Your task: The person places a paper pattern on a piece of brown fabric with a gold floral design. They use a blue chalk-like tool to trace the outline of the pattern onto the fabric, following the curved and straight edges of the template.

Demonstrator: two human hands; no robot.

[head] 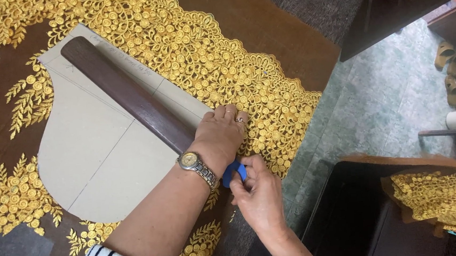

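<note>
Left hand (222, 135) pressed flat, fingers spread, on dark wooden ruler (129, 95) over paper pattern (98, 153) and gold lace fabric (235, 84). Right hand (257, 195) fingers pinching blue tailor's chalk (235, 171) at pattern's edge. Likely risk: ruler slipping, skewing the line.

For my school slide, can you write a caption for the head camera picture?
Left hand presses a wooden bar on a paper pattern while right hand marks gold lace with blue chalk.

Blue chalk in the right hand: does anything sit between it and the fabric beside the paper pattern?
Partly. The left hand, pressing on the wooden ruler and gold lace fabric, overlaps the blue chalk held by the right hand. The chalk's tip is hidden, so contact cannot be told.
</note>
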